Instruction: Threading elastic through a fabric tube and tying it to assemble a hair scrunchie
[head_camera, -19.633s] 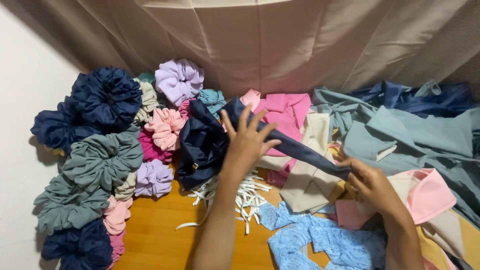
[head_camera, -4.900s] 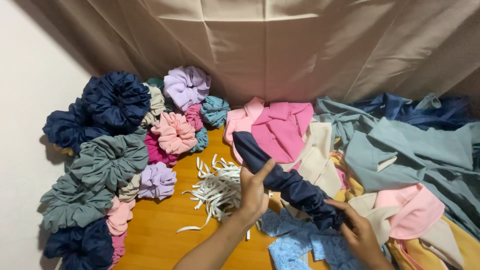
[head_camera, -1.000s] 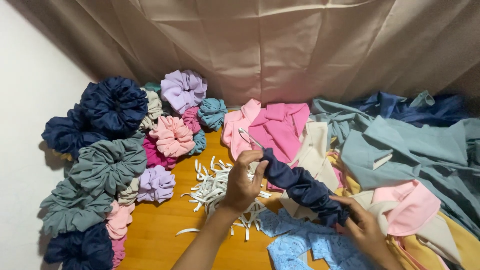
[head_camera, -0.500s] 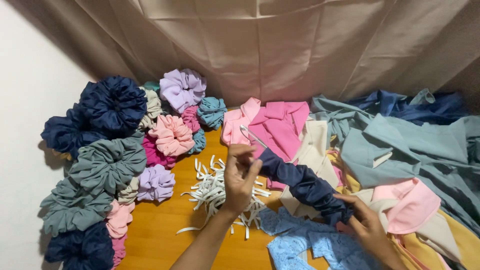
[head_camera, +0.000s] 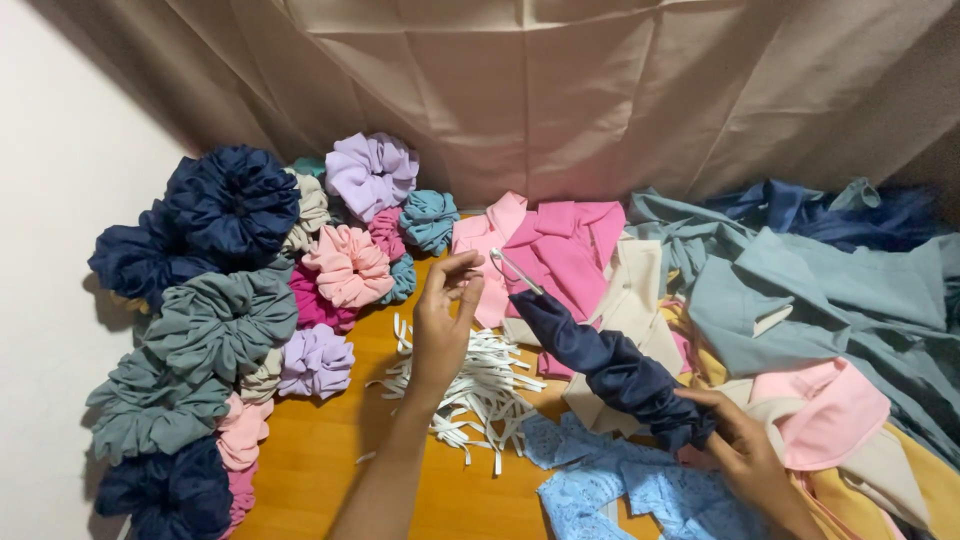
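Beige drape backs a wooden tabletop (head_camera: 330, 470) against a white wall.

Left edge: heap of finished scrunchies, navy scrunchie (head_camera: 232, 200), grey-green scrunchie (head_camera: 220, 320), lilac scrunchie (head_camera: 372, 172), pale pink scrunchie (head_camera: 348, 265), teal scrunchie (head_camera: 430, 218).

Centre: loose pile of cut white elastic strips (head_camera: 480, 385) on bare wood. Above it the left hand (head_camera: 440, 325), thumb and fingertips drawn together near the free end of a thin white elastic; whether it actually pinches that end I cannot tell.

Centre-right: navy fabric tube (head_camera: 610, 370), gathered and ruched, lying slantwise from the pink fabric pieces (head_camera: 560, 250) down toward the near edge; the white elastic (head_camera: 515, 270) sticks out of its upper mouth.

Right: right hand (head_camera: 745, 455), fingers closed around the tube's lower end. Beyond lie a pale blue lace piece (head_camera: 620, 490), cream, yellow and dusty-blue cloth (head_camera: 800, 290).

Handling, judged: tube is light, limp, slides easily along the elastic. Best held at the bunched ends; elastic is springy and may retract if released.
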